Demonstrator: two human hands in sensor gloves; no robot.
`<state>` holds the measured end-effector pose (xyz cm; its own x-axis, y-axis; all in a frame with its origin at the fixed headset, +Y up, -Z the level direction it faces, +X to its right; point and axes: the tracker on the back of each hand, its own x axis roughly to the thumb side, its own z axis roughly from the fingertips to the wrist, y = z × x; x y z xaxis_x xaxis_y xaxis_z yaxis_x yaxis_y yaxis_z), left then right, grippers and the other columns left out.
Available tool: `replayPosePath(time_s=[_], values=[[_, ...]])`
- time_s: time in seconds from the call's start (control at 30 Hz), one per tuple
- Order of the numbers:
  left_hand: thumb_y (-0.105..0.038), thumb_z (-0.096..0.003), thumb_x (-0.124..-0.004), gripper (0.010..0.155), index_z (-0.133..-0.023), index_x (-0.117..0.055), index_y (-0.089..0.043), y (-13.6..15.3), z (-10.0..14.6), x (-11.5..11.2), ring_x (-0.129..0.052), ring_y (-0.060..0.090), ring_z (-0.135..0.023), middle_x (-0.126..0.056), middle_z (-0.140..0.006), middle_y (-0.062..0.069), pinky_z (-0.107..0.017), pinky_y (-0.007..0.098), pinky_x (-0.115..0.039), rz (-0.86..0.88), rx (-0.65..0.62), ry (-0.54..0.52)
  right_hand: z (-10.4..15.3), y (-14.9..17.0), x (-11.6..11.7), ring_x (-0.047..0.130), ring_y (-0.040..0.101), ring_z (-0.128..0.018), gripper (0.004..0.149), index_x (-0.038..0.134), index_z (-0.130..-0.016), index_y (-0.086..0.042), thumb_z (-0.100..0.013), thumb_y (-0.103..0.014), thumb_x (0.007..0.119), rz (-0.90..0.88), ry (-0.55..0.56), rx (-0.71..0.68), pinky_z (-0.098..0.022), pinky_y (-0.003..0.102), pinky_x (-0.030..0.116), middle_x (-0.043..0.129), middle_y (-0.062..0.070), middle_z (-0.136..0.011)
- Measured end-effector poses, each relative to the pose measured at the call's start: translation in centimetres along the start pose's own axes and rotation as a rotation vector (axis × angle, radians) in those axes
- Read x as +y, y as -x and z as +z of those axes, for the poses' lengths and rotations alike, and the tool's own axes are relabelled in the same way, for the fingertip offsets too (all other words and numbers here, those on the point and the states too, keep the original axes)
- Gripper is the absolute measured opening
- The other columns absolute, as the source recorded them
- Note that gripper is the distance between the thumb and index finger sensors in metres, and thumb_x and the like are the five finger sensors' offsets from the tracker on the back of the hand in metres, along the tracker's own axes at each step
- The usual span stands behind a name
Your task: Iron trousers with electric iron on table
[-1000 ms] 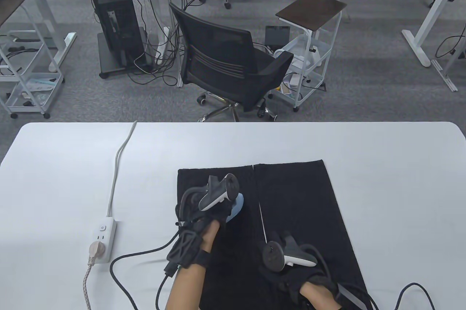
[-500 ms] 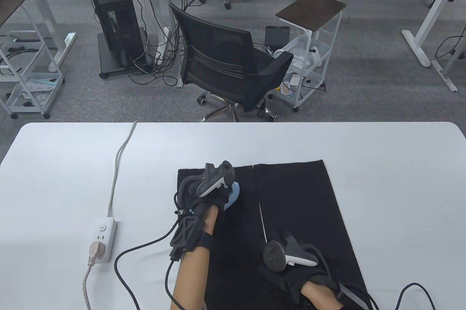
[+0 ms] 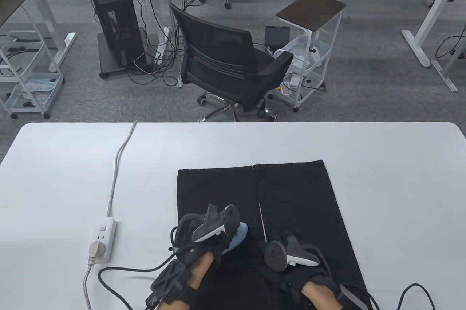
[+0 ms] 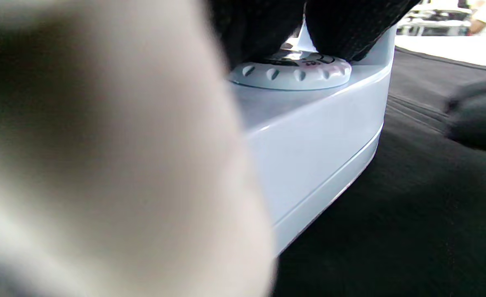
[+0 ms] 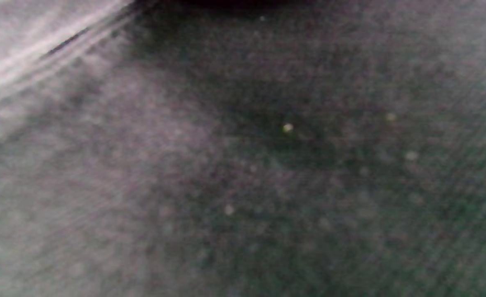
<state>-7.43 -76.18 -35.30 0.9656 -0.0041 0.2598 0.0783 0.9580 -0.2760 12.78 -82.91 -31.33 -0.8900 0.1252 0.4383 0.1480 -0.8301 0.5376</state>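
Black trousers [image 3: 298,193] lie flat on the white table [image 3: 382,164], legs pointing away from me. My left hand [image 3: 213,242] grips the handle of the pale blue iron [image 3: 238,235], which rests on the left trouser leg near the front. In the left wrist view the iron's body [image 4: 309,144] and its dial [image 4: 290,74] sit on the black cloth [image 4: 412,206]. My right hand [image 3: 291,270] rests flat on the right trouser leg near the front edge; its fingers are hidden under the tracker. The right wrist view shows only blurred black cloth [image 5: 267,173].
A white power strip [image 3: 103,239] with a plug in it lies left of the trousers, its cable [image 3: 116,164] running to the far edge. A black cord [image 3: 123,270] loops from my left wrist. A black office chair [image 3: 225,59] stands beyond the table.
My left hand has pulled the iron back toward me along the left trouser leg, after first pushing it a little farther away. My right hand has stayed in place.
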Motion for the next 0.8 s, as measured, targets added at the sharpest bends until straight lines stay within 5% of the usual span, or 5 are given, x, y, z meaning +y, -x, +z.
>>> replayPosePath(time_s=[0.17, 0.37, 0.43, 0.53, 0.8], values=[[-0.052, -0.0625, -0.077, 0.047, -0.09, -0.07, -0.014, -1.3, 2.7, -0.8, -0.099, 0.013, -0.041, -0.091, -0.052, -0.007, -0.057, 0.053, -0.082, -0.015, -0.045, -0.003, 0.6, 0.6, -0.3, 0.008, 0.061, -0.1, 0.072, 0.006, -0.113, -0.015, -0.064, -0.05, 0.046, -0.024, 0.054, -0.022, -0.062, 0.081, 0.029, -0.001, 0.028, -0.115], [-0.051, -0.0617, -0.079, 0.049, -0.09, -0.073, -0.012, -2.3, 3.7, -0.8, -0.101, 0.013, -0.04, -0.093, -0.05, -0.006, -0.054, 0.053, -0.085, -0.034, -0.024, -0.006, 2.4, 2.7, -2.4, 0.038, 0.058, -0.103, 0.063, 0.025, -0.115, -0.011, -0.065, -0.035, 0.055, -0.059, 0.223, 0.013, -0.065, 0.076, 0.04, 0.031, 0.029, -0.118], [-0.051, -0.0614, -0.08, 0.049, -0.089, -0.074, -0.012, -2.5, 3.0, 0.4, -0.101, 0.013, -0.039, -0.095, -0.049, -0.006, -0.053, 0.051, -0.086, -0.012, -0.037, 0.043, 3.2, 4.4, -3.2, 0.04, 0.058, -0.103, 0.062, 0.027, -0.115, -0.011, -0.065, -0.034, 0.056, -0.04, 0.253, 0.064, -0.065, 0.076, 0.04, 0.034, 0.029, -0.118], [-0.051, -0.0611, -0.081, 0.05, -0.09, -0.074, -0.011, -3.7, 2.3, 2.7, -0.102, 0.014, -0.039, -0.095, -0.049, -0.006, -0.052, 0.052, -0.085, 0.049, -0.073, -0.03, 4.6, 7.4, -3.7, 0.042, 0.057, -0.103, 0.061, 0.03, -0.115, -0.01, -0.064, -0.032, 0.057, -0.058, 0.283, 0.126, -0.065, 0.075, 0.04, 0.036, 0.029, -0.118], [-0.051, -0.0602, -0.081, 0.051, -0.09, -0.075, -0.01, -14.2, 1.1, 6.6, -0.102, 0.014, -0.039, -0.096, -0.05, -0.005, -0.052, 0.052, -0.086, 0.022, -0.27, -0.104, 8.9, 16.8, -2.2, 0.046, 0.057, -0.103, 0.06, 0.031, -0.114, -0.01, -0.064, -0.027, 0.06, -0.158, 0.275, 0.368, -0.066, 0.075, 0.044, 0.037, 0.029, -0.117]])
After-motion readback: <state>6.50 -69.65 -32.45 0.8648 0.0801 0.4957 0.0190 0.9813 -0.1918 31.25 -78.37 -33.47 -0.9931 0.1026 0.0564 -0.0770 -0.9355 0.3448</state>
